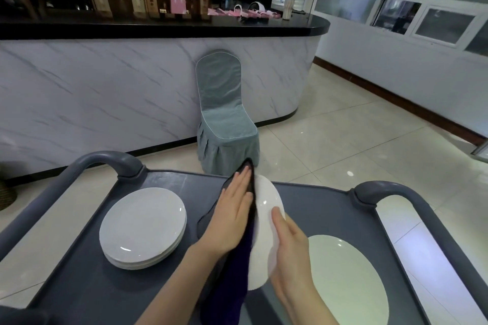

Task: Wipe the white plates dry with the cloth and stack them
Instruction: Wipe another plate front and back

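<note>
A white plate (265,221) stands tilted on edge above the grey cart top (87,293). My right hand (290,248) grips its right rim. My left hand (232,216) lies flat, fingers together, pressing a dark cloth (235,277) against the plate's left face. The cloth hangs down below the plate. A stack of white plates (142,227) sits on the cart's left side. Another white plate (348,282) lies flat on the cart's right side.
The cart has grey loop handles at the far left (105,161) and far right (388,190). Beyond it a chair with a grey-green cover (224,119) stands against a marble-fronted counter (105,92). Tiled floor lies to the right.
</note>
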The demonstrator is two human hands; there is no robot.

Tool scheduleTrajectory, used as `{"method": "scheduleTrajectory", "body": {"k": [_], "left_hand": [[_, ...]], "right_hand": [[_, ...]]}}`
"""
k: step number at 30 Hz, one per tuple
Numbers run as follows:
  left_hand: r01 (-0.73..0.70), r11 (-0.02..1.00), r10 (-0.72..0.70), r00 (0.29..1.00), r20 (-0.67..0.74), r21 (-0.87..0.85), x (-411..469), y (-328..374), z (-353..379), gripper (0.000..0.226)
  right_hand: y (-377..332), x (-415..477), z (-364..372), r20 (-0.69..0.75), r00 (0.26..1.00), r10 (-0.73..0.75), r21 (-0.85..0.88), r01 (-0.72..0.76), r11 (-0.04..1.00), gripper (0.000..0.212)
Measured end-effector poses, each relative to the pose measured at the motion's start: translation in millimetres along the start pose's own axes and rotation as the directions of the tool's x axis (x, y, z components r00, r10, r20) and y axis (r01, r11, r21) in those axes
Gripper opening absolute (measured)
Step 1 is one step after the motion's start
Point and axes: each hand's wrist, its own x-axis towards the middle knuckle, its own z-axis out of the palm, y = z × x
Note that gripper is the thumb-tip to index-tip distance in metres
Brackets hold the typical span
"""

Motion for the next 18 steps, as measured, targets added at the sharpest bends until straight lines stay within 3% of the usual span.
{"method": "scheduleTrajectory", "body": {"k": [2, 7, 10, 18], "left_hand": [[0.051, 0.998, -0.051, 0.999, -0.004, 0.023, -4.6, -3.9, 0.1, 0.050], [-0.261, 0.949, 0.245, 0.964, 0.104, 0.180, -23.3, 7.7, 15.4, 0.055], [-0.322, 0.918, 0.286, 0.942, 0.176, 0.231, -12.4, 4.6, 12.0, 0.052], [0.008, 1.000, -0.008, 1.000, 0.020, -0.010, -20.8, -36.6, 7.9, 0.055]], "right_hand": [[-2.6, 2.2, -3.0, -0.010, 1.000, -0.014, 0.010, 0.014, 1.000, 0.025], [-7.6, 6.4, -2.6, -0.014, 1.000, -0.001, 0.083, 0.002, 0.997, 0.026], [-3.6, 5.2, -6.8, -0.012, 1.000, 0.023, 0.109, -0.021, 0.994, 0.029], [-6.7, 8.1, -22.5, -0.051, 0.997, 0.060, 0.122, -0.053, 0.991, 0.031]]}}
